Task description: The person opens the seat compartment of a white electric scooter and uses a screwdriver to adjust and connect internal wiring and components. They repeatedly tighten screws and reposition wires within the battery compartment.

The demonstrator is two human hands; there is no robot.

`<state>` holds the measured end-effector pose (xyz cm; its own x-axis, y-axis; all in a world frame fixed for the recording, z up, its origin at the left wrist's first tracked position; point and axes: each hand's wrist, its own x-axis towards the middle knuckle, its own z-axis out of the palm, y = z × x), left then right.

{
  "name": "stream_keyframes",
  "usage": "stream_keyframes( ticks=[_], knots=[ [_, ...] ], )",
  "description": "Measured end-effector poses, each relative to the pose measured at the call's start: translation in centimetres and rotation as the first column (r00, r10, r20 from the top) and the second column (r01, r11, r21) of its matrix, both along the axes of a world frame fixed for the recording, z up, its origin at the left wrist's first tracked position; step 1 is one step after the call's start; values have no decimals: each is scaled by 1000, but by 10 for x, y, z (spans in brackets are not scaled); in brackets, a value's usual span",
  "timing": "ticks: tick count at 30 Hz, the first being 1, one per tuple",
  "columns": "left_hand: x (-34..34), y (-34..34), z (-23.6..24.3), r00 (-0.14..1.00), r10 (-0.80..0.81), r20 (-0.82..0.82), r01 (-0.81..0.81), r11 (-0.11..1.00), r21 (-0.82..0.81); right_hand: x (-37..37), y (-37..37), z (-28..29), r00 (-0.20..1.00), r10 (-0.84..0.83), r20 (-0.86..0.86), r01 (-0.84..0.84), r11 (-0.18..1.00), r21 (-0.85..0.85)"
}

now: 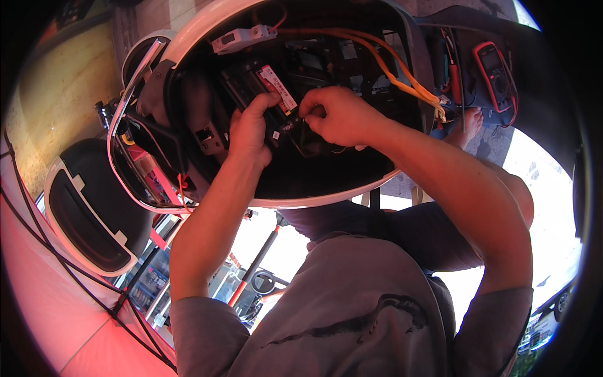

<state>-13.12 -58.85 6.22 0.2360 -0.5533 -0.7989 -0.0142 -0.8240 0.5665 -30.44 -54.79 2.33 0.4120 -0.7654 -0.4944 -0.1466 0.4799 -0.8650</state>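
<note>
Two bare hands worked inside the open scooter body, a white-rimmed oval shell w/ a dark compartment (326, 173). That shell is the landmark for everything here.

Left hand (249, 131) sat at the compartment's middle-left, thumb up, fingers wrapped round a black rectangular battery block w/ a red-and-white label strip (276, 88). Grip was pressed onto the block's side, prob. to steady it while the other hand worked. Right hand (336, 116) was just right of the block, fingers curled tight, grip pinching smth small & dark at the block's end, likely a thin black wire or connector (306, 129); too small to tell which. Hands were nearly touching, both over the same spot.

Counts: 2 hands, 1 labelled block, 1 shell. Orange cables (389, 66) ran along the compartment's upper right as a bundle of approx. 3; exact no. unclear where they overlap. 1 small white breaker-type box (242, 39) sat at the shell's top rim, left of the cables. Thin red wires (182, 185) hung at the shell's lower-left edge, count unclear.

Outside the shell, to its right: 1 red-and-black handheld meter (495, 74) on a dark flat surface, w/in reach, plus a bare foot (468, 122) below it. To the shell's left: 1 white-and-black moulded panel (88, 210) lying off the body, apparently set aside.
</note>
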Motion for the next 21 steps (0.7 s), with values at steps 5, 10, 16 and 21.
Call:
stream_keyframes(
  ticks=[5, 10, 16, 21],
  knots=[
    [-1, -1, 2, 1000, 9, -9, -9, 1000, -4, -1, -1, -4, 997, -41, -66, 35, 996, -80],
    [-2, -1, 2, 1000, 11, -28, -12, 1000, -10, -2, -1, -2, 987, -28, -160, 18, 998, -63],
    [2, -1, 0, 997, 29, -76, -30, 999, -14, 1, 0, -1, 972, -33, -232, -9, 984, -179],
    [-2, -1, 2, 998, 4, -61, -6, 999, -32, 1, -5, 4, 978, 34, -207, -32, 999, 13]
  ],
)
